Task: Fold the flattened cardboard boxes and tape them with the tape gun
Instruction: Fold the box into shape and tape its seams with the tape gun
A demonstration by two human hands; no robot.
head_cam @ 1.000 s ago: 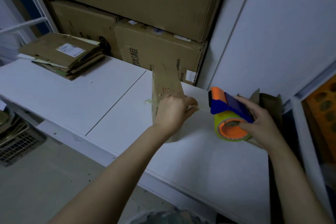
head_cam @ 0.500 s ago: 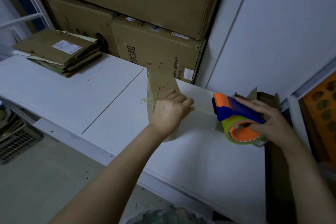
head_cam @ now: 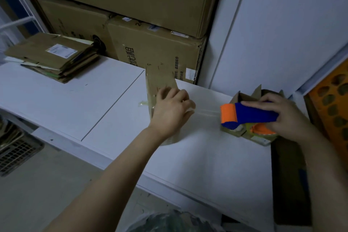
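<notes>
Head view, left hand holding brown box, right hand gripping blue-orange tape gun

Head camera looks forward, down (close) over the table.

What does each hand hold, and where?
Right hand: tape gun, by its blue handle. Left hand: small box, at its taped side.

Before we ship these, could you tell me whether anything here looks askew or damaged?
A crumpled tape end sticks out loose past the left edge of the small box the left hand holds, not stuck flat.
</notes>
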